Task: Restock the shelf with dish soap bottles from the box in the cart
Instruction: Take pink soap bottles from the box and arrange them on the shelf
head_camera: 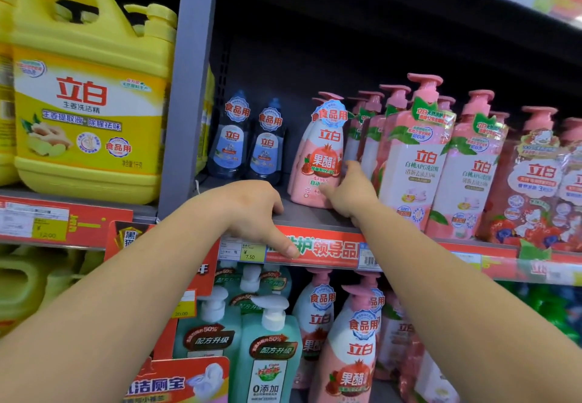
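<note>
A pink dish soap bottle (pixel 321 154) with a pomegranate label stands upright on the grey shelf (pixel 308 215), with another like it right behind. My right hand (pixel 352 195) holds its lower right side, thumb across the front and a finger up along the side. My left hand (pixel 252 210) grips the shelf's front edge, fingers curled over the board and thumb on the red price strip (pixel 330 248). Neither the box nor the cart is in view.
Two dark blue bottles (pixel 248 141) stand at the back left of the same shelf, with bare board in front. Pink pump bottles (pixel 412 157) crowd the right. Yellow jugs (pixel 88 103) fill the left bay. Green pump bottles (pixel 267 349) and more pink ones (pixel 356 349) stand below.
</note>
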`<state>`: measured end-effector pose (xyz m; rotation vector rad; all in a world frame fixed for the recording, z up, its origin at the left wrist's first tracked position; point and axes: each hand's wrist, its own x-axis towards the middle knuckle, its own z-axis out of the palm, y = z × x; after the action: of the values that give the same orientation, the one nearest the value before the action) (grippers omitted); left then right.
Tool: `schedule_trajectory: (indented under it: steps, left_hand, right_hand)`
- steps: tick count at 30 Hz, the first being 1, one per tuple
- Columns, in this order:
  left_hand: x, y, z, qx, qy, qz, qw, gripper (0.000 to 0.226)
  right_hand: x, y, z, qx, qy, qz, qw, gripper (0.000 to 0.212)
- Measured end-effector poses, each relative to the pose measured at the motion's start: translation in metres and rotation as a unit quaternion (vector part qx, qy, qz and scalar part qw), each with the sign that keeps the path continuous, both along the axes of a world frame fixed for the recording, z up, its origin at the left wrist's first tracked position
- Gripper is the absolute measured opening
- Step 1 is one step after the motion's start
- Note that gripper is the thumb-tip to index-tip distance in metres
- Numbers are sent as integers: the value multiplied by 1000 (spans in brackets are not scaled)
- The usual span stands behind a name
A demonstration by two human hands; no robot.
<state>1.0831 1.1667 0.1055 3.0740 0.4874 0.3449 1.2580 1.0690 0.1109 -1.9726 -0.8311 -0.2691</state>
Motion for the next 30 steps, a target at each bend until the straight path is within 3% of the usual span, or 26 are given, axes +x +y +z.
schedule_trajectory:
  steps: [4, 8, 17, 24, 26, 30]
  left_hand:
    - [0, 0, 0, -5, 1, 1, 1000, 87]
    - [0, -2, 0, -9, -2, 3, 1000, 92]
    - [-2, -5, -1, -16, -8, 7, 1000, 95]
    - [-5, -11, 3, -24, 2, 7, 1000, 92]
    - [-12, -16, 7, -61, -62, -6, 996, 83]
    - [-51, -23, 10, -82, -257, -31, 963, 40]
  right_hand:
    - [0, -5, -1, 75, 69, 62, 993, 28]
    - [0, -4, -5, 4, 143, 123, 982, 21]
    - [10, 4, -7, -12, 109, 62, 992, 25]
    - [2, 5, -4, -33, 57, 76, 995, 11]
    - [-18, 5, 4, -19, 37, 129, 991, 10]
    - [-86, 0, 17, -1, -82, 189, 979, 13]
